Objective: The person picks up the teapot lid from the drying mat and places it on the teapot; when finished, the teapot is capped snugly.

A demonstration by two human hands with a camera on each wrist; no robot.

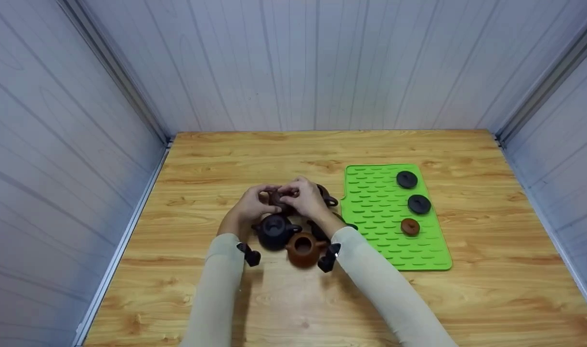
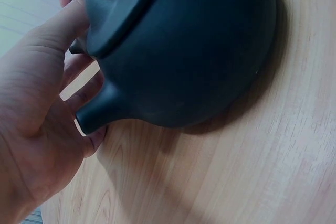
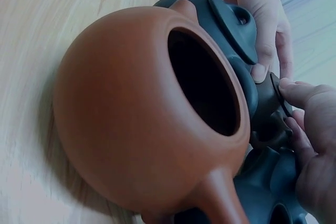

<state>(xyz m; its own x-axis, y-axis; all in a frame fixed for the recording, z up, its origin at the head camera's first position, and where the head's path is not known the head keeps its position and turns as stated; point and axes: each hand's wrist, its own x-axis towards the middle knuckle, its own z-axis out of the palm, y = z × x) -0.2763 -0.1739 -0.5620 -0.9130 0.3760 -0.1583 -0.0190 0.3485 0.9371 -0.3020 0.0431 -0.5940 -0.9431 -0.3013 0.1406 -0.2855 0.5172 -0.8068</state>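
A small dark brown teapot [image 1: 280, 205] stands between both hands. My left hand [image 1: 252, 205] holds its left side, thumb in front and fingers behind. With thumb and fingers, my right hand [image 1: 306, 198] pinches the dark brown lid [image 3: 279, 95] at the pot's mouth; whether it is fully seated is hidden. Nearer to me is a black teapot [image 1: 275, 233] with its lid on, its spout close to my left palm in the left wrist view. Beside it stands an orange-brown teapot [image 3: 115, 108] with an uncovered mouth.
A dark teapot [image 1: 326, 195] is partly hidden behind my right hand, and another dark teapot [image 1: 317, 231] lies under the right forearm. On the right, a green mat [image 1: 370, 207] bears two black lids [image 1: 407, 180] and a reddish-brown lid [image 1: 410, 227]. Pale panels [image 1: 293, 67] enclose the wooden table.
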